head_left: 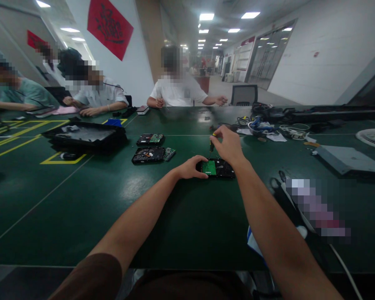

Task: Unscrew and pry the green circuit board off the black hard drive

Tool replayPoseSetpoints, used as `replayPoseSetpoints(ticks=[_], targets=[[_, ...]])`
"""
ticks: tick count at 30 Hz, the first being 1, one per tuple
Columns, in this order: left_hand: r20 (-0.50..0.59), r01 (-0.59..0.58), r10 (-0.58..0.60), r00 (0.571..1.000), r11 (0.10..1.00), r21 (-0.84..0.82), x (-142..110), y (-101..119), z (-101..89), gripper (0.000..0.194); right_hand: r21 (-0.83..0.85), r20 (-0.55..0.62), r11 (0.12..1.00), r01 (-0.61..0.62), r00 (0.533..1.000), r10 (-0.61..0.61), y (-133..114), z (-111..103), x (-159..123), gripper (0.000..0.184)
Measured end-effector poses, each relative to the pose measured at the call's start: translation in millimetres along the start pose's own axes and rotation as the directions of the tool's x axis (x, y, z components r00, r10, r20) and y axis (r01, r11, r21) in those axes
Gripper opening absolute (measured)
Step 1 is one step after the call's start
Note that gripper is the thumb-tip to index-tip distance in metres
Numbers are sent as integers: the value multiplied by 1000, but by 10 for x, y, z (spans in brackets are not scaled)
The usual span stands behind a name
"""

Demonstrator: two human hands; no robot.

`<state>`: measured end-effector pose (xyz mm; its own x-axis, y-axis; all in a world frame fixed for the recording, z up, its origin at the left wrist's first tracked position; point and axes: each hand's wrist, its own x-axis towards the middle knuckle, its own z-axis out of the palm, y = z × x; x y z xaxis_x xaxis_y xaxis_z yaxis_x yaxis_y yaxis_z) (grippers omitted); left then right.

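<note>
A hard drive (224,168) with a green circuit board (209,167) lies flat on the green table in front of me. My left hand (192,167) grips its left end, thumb on the near edge and fingers on the far one. Above the drive, my right hand (227,143) pinches a small screwdriver (211,143) with a yellow and black handle, held upright. Its tip points down at the drive's far edge; whether it touches is too small to tell. Left of my hands lie two more hard drives (150,139) (148,155), with a loose circuit board (169,154) beside the nearer one.
A black tray (84,135) stands at the left. Cables (259,125) and a white fan (373,137) lie at the far right, near a grey metal case (351,159). A power strip cord (346,266) runs by my right forearm. Several people sit across the table (112,208).
</note>
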<state>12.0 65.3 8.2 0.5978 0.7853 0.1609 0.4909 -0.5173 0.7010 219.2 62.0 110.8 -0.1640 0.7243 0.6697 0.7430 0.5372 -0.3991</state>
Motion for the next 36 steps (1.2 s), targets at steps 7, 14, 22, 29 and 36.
replayPoseSetpoints(ticks=[7, 14, 22, 29, 36], targets=[[-4, 7, -7, 1000, 1000, -11, 3, -14, 3, 83, -21, -21, 1000, -9, 1000, 9, -3, -10, -1, 2], [-13, -1, 0, 1000, 1000, -4, 13, -41, 28, 85, -6, -10, 1000, 20, 1000, -20, 5, 0, -4, 7], [1, 4, -4, 1000, 1000, -6, -3, -16, 7, 85, -11, -25, 1000, -21, 999, 21, 14, 2, 3, 2], [0, 7, -7, 1000, 1000, -7, -3, -8, 8, 85, -19, -9, 999, 42, 999, -43, 20, 6, -6, 8], [-4, 5, -5, 1000, 1000, -4, -6, -1, 4, 84, -10, -7, 1000, 23, 1000, -23, 24, -2, -4, 4]])
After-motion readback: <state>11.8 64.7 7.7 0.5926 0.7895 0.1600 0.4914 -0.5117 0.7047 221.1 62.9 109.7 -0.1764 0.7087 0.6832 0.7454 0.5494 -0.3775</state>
